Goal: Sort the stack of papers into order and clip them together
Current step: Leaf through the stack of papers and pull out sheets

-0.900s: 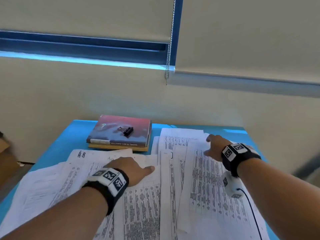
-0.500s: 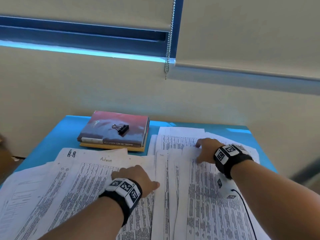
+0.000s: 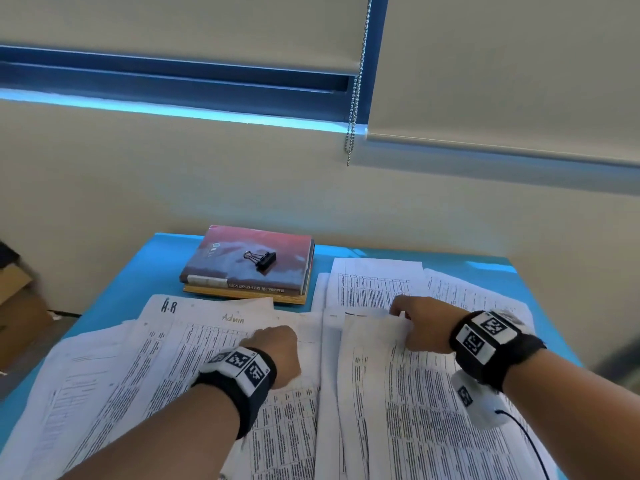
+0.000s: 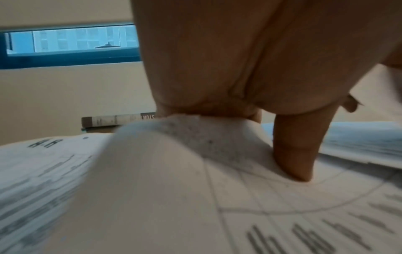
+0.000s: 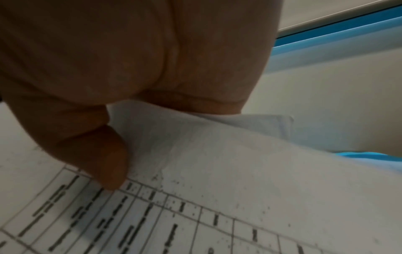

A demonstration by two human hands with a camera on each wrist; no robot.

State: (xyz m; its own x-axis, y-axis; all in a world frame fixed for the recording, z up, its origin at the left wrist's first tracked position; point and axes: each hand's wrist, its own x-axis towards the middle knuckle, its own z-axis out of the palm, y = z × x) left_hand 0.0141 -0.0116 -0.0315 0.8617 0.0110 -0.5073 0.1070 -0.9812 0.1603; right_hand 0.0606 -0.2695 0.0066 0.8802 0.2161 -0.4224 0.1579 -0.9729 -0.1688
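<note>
Papers spread across blue table, unsorted. Since earlier frames both hands drew nearer: left hand now bunching Admin sheet; right hand pinching top edge. Gathering begun; binder clip unused on book.

Your papers lie spread over the near part of the table, the books sit behind them on the left, and the clip rests on the books.
</note>
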